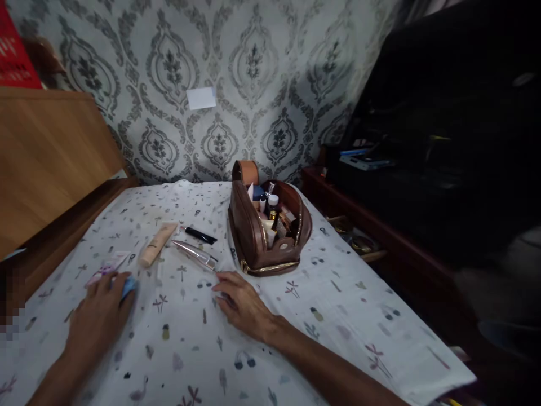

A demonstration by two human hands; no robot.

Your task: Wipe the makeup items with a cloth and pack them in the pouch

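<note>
Handling of small items on a white printed cloth (203,352) seems to be the step in hand. A flat white-and-purple packet (110,264) and a blue piece (128,286) are partly covered by the curled left hand (96,307); whether either is gripped cannot be told. The right hand (244,304) is held loosely parted, apparently empty, near a slim silvery pen-shaped tube (196,255) beside an open brown leather bag (243,225); lifting the tube would call for closed fingers. Printed lettering is blurred, and the bag's lower contents are hidden.
</note>
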